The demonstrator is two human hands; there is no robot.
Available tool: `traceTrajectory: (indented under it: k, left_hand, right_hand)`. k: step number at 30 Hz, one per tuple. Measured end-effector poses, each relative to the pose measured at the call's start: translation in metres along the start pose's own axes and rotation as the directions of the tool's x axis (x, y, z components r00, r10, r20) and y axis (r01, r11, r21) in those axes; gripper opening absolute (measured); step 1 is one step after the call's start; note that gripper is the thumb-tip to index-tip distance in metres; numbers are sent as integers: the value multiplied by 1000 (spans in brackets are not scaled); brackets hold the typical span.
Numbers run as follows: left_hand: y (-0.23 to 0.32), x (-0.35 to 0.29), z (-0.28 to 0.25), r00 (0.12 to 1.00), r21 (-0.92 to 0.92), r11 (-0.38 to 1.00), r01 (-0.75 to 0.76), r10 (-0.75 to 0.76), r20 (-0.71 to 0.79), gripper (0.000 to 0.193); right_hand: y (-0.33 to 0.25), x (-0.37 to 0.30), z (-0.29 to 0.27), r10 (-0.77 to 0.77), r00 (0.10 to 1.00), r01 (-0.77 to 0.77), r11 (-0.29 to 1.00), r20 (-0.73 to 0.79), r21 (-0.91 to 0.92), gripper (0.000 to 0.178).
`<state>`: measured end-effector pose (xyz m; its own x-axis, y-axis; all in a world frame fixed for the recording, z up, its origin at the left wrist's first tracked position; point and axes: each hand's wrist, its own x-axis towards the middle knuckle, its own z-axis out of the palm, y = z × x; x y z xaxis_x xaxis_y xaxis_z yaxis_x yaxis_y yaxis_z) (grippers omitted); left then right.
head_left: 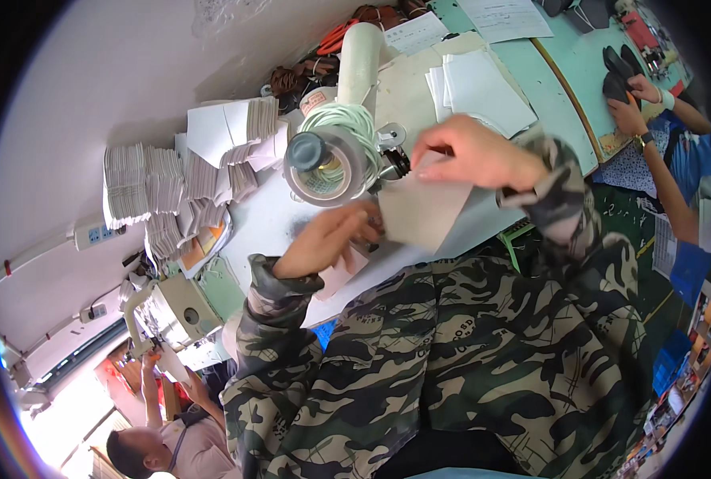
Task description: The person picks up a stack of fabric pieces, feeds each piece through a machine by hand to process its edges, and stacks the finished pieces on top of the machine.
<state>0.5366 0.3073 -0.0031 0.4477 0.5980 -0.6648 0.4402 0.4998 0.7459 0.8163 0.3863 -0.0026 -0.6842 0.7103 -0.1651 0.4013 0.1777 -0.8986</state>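
Just right of the pale machine (361, 68), the right hand (479, 157) pinches the beige sheet (423, 211), while below the machine the left hand (331, 237) curls, its grip too blurred to tell, so uneven pulling could skew the sheet

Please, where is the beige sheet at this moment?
In the head view, just right of centre, the beige sheet is in the right hand, with the left hand near its left edge.

The sheet (423, 214) is coloured beige, the coiled cord (354, 120) is tinted pale green, and the jacket (363, 383) is patterned in green-tan-black camouflage.
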Motion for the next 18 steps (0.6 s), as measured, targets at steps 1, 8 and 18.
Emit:
traceTrajectory:
  k: [1,8,18]
  left_hand:
    - [0,-6,4,991,-198,980,-11,38,132,33]
    - [-27,6,-7,997,157,987,15,-4,-73,29]
    - [-22,32,-22,817,739,580,-342,572,-70,25]
  right_hand:
    - [17,-11,26,53,992,-24,972,-115,235,22]
    - [38,-39,130,345,925,-273,895,-160,352,21]
    - [35,-76,81,354,931,-217,738,-93,639,26]
